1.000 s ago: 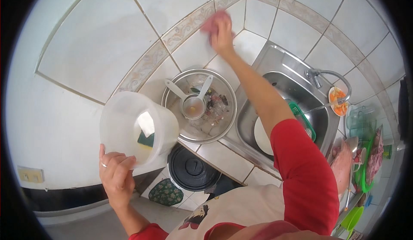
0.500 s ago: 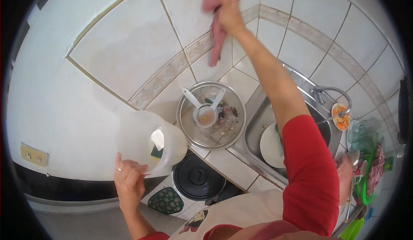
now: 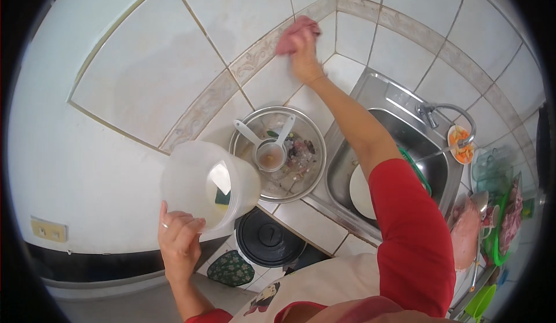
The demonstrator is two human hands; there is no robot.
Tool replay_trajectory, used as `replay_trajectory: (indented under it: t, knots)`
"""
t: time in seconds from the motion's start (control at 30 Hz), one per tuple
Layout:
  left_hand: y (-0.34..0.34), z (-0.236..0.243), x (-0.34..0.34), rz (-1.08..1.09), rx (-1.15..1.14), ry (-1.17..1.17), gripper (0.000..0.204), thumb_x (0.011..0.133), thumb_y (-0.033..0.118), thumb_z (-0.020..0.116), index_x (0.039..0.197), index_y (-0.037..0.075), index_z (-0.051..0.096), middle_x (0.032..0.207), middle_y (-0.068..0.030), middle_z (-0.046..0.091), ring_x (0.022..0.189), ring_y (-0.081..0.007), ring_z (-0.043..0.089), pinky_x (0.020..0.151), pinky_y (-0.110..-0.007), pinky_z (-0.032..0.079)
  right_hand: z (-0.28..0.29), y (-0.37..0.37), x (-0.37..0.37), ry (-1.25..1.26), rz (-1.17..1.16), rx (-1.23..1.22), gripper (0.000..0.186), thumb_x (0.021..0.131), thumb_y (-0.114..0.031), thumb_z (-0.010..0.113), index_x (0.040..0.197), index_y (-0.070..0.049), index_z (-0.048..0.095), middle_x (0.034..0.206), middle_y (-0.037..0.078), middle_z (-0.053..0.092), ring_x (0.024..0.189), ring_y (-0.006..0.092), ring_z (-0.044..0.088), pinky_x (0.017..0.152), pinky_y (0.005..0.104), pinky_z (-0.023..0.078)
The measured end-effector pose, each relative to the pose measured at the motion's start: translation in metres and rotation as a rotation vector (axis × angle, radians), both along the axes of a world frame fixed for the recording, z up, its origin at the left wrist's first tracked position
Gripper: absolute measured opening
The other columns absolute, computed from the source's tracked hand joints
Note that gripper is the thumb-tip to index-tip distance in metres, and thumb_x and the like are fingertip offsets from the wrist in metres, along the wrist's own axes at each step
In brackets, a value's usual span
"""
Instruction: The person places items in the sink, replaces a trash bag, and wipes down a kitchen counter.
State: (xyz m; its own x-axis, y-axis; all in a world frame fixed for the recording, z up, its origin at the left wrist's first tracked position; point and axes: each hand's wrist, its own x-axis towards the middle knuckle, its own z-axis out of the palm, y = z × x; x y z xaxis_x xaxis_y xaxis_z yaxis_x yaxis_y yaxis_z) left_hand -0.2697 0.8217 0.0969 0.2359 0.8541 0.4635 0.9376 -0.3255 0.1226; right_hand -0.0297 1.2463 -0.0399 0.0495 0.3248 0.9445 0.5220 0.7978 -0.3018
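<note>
My left hand [image 3: 179, 242] grips the rim of a translucent white plastic tub [image 3: 179, 178], tilted on its side with a green-and-yellow sponge [image 3: 223, 198] inside. Up at the back, my right hand [image 3: 304, 59] holds a bunched pink cloth [image 3: 292, 36] against the tiled wall [image 3: 255, 19] by the patterned border, near the corner. Below that hand, a round steel basin [image 3: 310, 187] holds two white-handled measuring cups [image 3: 269, 158] and scattered scraps. My right arm crosses over the steel sink [image 3: 339, 166], partly hiding a white plate [image 3: 359, 192] and a green basket [image 3: 423, 181] in it.
A curved faucet [image 3: 428, 111] runs beside a dish of orange pieces [image 3: 460, 140]. Glassware [image 3: 486, 166], pink items, utensils and a green tray [image 3: 495, 247] crowd the right. A black lidded pot [image 3: 269, 236] and floral mat [image 3: 231, 265] are low down. A switch plate [image 3: 49, 229] is at left.
The cloth went up the wall half a second ago, hanging long, and is now back lower, bunched in my right hand. The tub in my left hand sits slightly farther right than a second ago.
</note>
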Motion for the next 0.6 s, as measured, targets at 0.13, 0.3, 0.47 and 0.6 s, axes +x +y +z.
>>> replay_trajectory:
  t: [0.13,0.3,0.47,0.6]
  knots:
    - [0.035,0.007,0.029,-0.158,0.045,-0.061,0.025,0.062,-0.008,0.065,0.081,0.009,0.063,0.072,-0.0039,0.056,0.076,-0.0235,0.058,0.101,-0.055,0.035,-0.079,0.047,0.103,0.151,0.058,-0.300,0.049,0.075,-0.003,0.056,0.121,-0.016,0.046,0.122,0.021,0.045,0.112,0.0418,0.045,0.095,0.0490,0.039]
    - [0.070,0.014,0.030,-0.195,0.050,0.011,0.025,0.061,-0.008,0.065,0.081,0.006,0.062,0.072,-0.0057,0.055,0.074,-0.0250,0.058,0.101,-0.054,0.037,-0.102,-0.065,0.070,-0.702,0.024,-0.672,0.044,0.074,-0.008,0.061,0.117,-0.015,0.054,0.114,0.015,0.051,0.110,0.0398,0.048,0.089,0.0514,0.044]
    - [0.139,0.036,0.073,-0.330,0.163,0.018,0.023,0.063,-0.006,0.067,0.082,0.005,0.061,0.072,-0.0063,0.056,0.072,-0.0260,0.057,0.100,-0.053,0.038,-0.047,-0.127,0.159,-1.126,0.169,-0.803,0.039,0.071,-0.008,0.063,0.110,-0.013,0.061,0.119,0.010,0.052,0.109,0.0382,0.051,0.088,0.0493,0.047]
    - [0.198,0.029,0.111,-0.447,0.207,0.044,0.017,0.068,0.002,0.069,0.083,0.005,0.060,0.073,-0.0070,0.055,0.074,-0.0272,0.057,0.096,-0.050,0.042,-0.046,-0.048,0.236,-0.667,0.186,-1.019,0.050,0.074,-0.016,0.064,0.124,-0.017,0.055,0.129,0.014,0.050,0.111,0.0357,0.051,0.092,0.0410,0.044]
